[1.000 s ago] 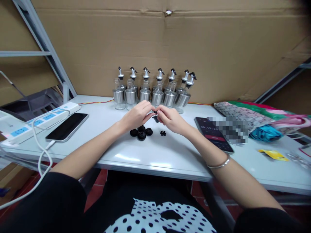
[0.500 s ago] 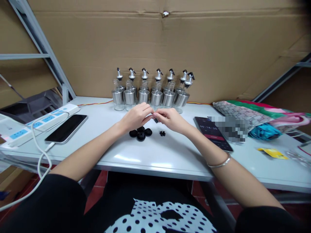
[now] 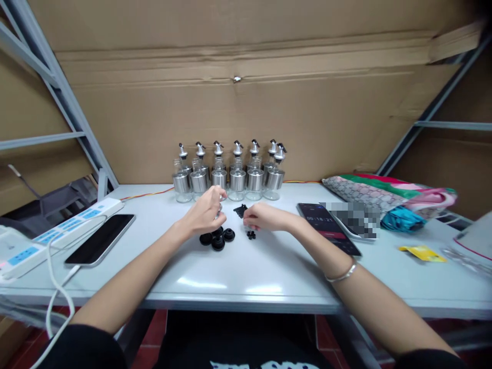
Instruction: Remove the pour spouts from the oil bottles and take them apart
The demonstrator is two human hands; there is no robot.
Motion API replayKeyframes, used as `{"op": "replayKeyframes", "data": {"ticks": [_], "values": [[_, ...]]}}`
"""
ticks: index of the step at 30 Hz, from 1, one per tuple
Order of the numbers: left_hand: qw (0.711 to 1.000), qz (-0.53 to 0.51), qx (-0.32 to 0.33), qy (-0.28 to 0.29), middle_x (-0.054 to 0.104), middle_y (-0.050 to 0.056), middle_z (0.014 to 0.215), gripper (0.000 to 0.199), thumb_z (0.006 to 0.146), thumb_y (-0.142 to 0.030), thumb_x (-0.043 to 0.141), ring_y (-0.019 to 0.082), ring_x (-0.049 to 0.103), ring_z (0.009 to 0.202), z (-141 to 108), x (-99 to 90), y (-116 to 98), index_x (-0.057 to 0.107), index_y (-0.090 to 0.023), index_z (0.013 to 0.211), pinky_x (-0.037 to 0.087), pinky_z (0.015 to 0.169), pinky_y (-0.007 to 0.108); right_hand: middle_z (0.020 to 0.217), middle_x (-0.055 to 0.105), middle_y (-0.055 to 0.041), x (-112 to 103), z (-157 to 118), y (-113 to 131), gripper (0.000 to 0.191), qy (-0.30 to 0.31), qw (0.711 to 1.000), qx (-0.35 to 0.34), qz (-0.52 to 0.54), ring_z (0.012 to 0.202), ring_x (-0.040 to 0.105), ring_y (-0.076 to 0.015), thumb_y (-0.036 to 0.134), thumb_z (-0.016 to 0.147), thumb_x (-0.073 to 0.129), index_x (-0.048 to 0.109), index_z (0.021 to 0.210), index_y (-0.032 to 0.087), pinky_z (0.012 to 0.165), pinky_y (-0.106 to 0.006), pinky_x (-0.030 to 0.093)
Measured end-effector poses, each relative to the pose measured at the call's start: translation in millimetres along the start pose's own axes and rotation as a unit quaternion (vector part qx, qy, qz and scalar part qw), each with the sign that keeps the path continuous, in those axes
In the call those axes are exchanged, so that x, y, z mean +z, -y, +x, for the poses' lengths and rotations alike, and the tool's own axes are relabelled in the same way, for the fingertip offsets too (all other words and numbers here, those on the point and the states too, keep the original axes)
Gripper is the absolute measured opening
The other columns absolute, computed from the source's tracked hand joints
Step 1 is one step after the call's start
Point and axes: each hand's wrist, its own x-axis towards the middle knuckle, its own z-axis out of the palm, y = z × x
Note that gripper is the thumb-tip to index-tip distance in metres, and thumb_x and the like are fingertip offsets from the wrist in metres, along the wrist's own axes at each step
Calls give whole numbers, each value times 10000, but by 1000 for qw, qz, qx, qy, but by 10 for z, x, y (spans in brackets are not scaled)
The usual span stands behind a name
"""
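My left hand point(image 3: 205, 211) is over the table with curled fingers. A small greyish bit shows at its fingertips, too small to name. Just below it lie several round black stoppers point(image 3: 218, 243) in a cluster. My right hand point(image 3: 265, 217) is low over the table, thumb and fingers pinched together. What they hold, if anything, is hidden. Beside its fingertips lies a pile of small black parts point(image 3: 241, 210). Some tiny black pieces point(image 3: 251, 235) sit just below that hand. The two hands are apart.
Behind my hands stand glass bottles with steel sleeves point(image 3: 237, 180); the back row has pourer spouts point(image 3: 238, 148). A phone with a running timer point(image 3: 326, 225) lies right, a dark phone point(image 3: 102, 240) and a power strip point(image 3: 61, 233) left. Patterned fabric point(image 3: 369, 195) and a yellow packet point(image 3: 423, 253) are farther right.
My hands were together at the fingertips and have separated, left hand to the left, right hand down by the small black parts. The view has tilted upward.
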Motion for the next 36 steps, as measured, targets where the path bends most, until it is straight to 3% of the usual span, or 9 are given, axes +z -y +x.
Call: {"op": "replayKeyframes", "data": {"ticks": [4,10,15,20,25,28,32,36], "values": [[1000,-5,-8,2,395,36,924,286,789,-111,389,124,410,665,-16,84,61,286,-198,1041,418,651,283,706,675,-47,13,18,-20,159,-6,1000,5,-10,625,539,-135,167,775,550,699,736,128,599,-233,379],[999,-34,-26,-7,377,37,979,200,940,-203,318,98,418,651,-25,131,56,260,-221,1130,422,664,266,607,638,-12,-5,5,-1,143,-2,1000,20,4,559,517,-113,123,730,561,704,734,137,557,-215,379],[999,-38,7,-7,358,38,984,368,819,-118,405,83,364,573,-17,73,2,235,-211,1132,393,595,258,540,602,-3,-8,-24,26,218,-11,1000,17,19,496,481,-107,178,778,530,640,592,149,512,-228,360],[1000,-19,13,-1,350,47,980,455,711,-42,375,98,358,582,-16,85,-1,243,-203,1116,387,581,263,512,585,-4,-2,-14,14,262,-23,999,6,41,480,494,-111,185,795,520,600,548,149,507,-232,367],[997,-60,12,-38,372,75,1030,400,796,-70,415,126,451,725,-7,144,-6,250,-194,1139,449,656,283,776,670,-46,-1,1,96,217,-111,991,-33,70,698,558,-145,309,855,520,659,822,145,653,-256,406],[991,-108,11,-73,394,53,990,251,854,-128,481,153,520,869,16,121,-36,318,-204,1030,484,736,308,917,675,-51,-3,-12,174,254,-142,981,-74,105,789,568,-150,338,887,477,642,954,157,727,-271,420],[977,-178,17,-117,376,1,897,218,855,-169,566,177,595,975,56,58,-82,353,-201,826,522,774,307,933,655,-67,11,-22,225,286,-158,957,-126,208,806,564,-161,357,879,475,631,971,136,737,-298,441],[969,-192,23,-155,384,0,908,219,853,-217,594,166,605,963,76,44,-105,377,-199,839,549,788,323,913,639,-70,38,1,230,295,-154,925,-122,324,814,581,-158,351,864,480,592,1031,136,704,-289,465]]}}
